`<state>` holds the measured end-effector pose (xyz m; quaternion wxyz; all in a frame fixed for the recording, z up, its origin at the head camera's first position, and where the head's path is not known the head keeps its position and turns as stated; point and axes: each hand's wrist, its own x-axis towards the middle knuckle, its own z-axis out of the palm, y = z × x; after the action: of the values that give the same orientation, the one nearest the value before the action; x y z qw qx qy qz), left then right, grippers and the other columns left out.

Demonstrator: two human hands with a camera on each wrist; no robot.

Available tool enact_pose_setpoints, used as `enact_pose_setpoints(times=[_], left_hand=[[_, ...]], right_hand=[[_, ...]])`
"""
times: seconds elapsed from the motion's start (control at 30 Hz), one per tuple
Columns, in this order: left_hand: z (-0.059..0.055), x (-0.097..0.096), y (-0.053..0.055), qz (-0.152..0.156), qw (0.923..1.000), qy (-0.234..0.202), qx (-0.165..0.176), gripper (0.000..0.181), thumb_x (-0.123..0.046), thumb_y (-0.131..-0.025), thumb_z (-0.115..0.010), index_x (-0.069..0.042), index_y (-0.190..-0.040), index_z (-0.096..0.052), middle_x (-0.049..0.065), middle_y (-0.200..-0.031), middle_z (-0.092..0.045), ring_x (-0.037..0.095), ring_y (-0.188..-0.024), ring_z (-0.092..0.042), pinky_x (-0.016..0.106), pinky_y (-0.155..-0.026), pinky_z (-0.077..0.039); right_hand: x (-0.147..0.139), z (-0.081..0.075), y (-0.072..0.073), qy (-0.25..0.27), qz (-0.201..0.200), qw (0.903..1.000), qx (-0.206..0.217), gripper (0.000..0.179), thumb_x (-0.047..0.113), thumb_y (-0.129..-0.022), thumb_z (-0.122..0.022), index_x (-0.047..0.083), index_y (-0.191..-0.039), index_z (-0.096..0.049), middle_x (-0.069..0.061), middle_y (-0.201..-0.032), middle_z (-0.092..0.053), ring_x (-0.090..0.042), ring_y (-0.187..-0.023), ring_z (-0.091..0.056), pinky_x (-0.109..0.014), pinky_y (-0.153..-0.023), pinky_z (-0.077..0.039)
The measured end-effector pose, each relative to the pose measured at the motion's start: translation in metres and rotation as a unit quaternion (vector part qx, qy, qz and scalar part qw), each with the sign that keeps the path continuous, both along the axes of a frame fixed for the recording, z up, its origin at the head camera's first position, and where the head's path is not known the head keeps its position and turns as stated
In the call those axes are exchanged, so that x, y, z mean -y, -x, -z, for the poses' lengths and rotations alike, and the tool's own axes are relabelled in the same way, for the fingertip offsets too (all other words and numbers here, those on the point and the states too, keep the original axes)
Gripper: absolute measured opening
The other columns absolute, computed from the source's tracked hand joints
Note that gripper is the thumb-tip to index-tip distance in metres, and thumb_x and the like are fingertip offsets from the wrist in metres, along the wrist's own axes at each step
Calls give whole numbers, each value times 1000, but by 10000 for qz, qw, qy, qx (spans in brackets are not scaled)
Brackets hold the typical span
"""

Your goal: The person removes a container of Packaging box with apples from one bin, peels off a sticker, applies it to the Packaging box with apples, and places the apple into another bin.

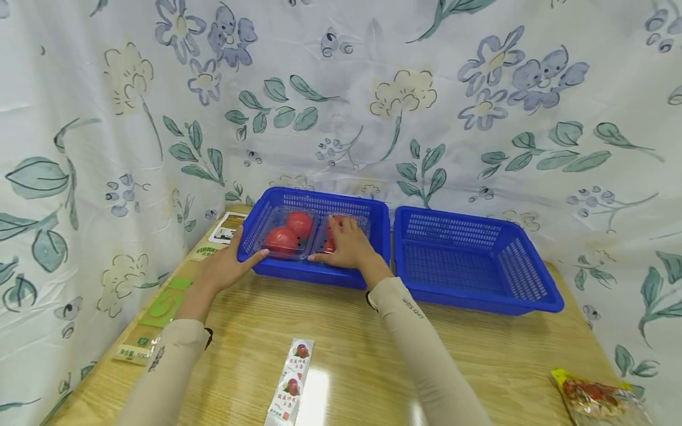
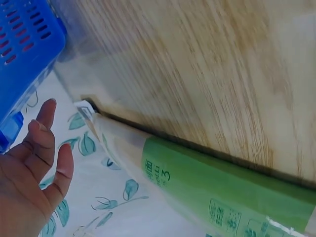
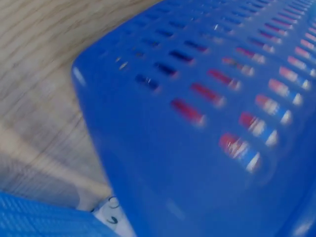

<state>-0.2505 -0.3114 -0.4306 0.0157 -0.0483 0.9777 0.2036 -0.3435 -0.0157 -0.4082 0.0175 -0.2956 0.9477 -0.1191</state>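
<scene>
Fruit [image 1: 282, 239], red and round, lies on both sides of the right thumb, in a clear left box [image 1: 290, 255] and a clear right box [image 1: 322, 235], both inside a blue basket [image 1: 319, 273].

In the head view, the right hand [image 1: 353, 245] spreads over the right box, fingers bent across the fruit and thumb at the near left corner; whether they pinch the box or only press on it, I cannot tell. The left hand [image 1: 226, 263] is wide, its thumb well apart from its fingers, beside the basket's left end. Right of the right fingers is a second basket [image 1: 453, 266]. A strip of labels [image 1: 290, 384] lies nearer the person than either hand.

The left wrist view shows the left fingers loosely bent, holding nothing, near the basket, with a green packet [image 2: 222, 182] past the thumb.

The right wrist view is filled mostly by the basket's side, red showing through its slots; the right fingers are out of sight.

The step in hand looks to be handling the right box. As I judge it, lifting it would call for fingers on its edges, not on the fruit.
</scene>
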Motion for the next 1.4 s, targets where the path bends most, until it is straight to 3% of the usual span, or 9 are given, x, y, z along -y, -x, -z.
enact_pose_setpoints(times=[0.27,0.73,1.1,1.4], left_hand=[[0,1,0,-41,9999,-116,12,110,-86,-86,-29,-15,-158,14,37,-146,-41,53,-120,-55,61,-86,-48],[4,3,1,-48,9999,-108,-116,109,-85,-86,-30,-15,-159,11,37,-142,-44,54,-118,-56,63,-85,-48],[5,4,2,-56,9999,-84,-125,111,-86,-85,-30,-14,-159,10,37,-141,-47,53,-117,-57,63,-84,-49],[5,3,0,-43,9999,-91,-62,111,-86,-86,-29,-12,-159,9,37,-139,-48,52,-115,-58,61,-85,-50]], right_hand=[[20,3,-1,-225,-164,9996,-91,112,79,-81,-56,10,-160,-15,-19,-154,-30,-35,-143,-29,-50,-114,-34],[38,12,2,-461,-129,9985,-274,109,77,-83,-56,5,-158,-22,-20,-155,-30,-37,-145,-26,-50,-115,-34],[52,18,5,-679,10,9971,-343,114,81,-82,-51,0,-157,-20,-19,-161,-20,-37,-151,-16,-49,-123,-16],[63,26,8,-1214,146,9916,-432,118,88,-79,-44,-2,-154,-28,-19,-160,-24,-35,-151,-16,-49,-124,-11]])
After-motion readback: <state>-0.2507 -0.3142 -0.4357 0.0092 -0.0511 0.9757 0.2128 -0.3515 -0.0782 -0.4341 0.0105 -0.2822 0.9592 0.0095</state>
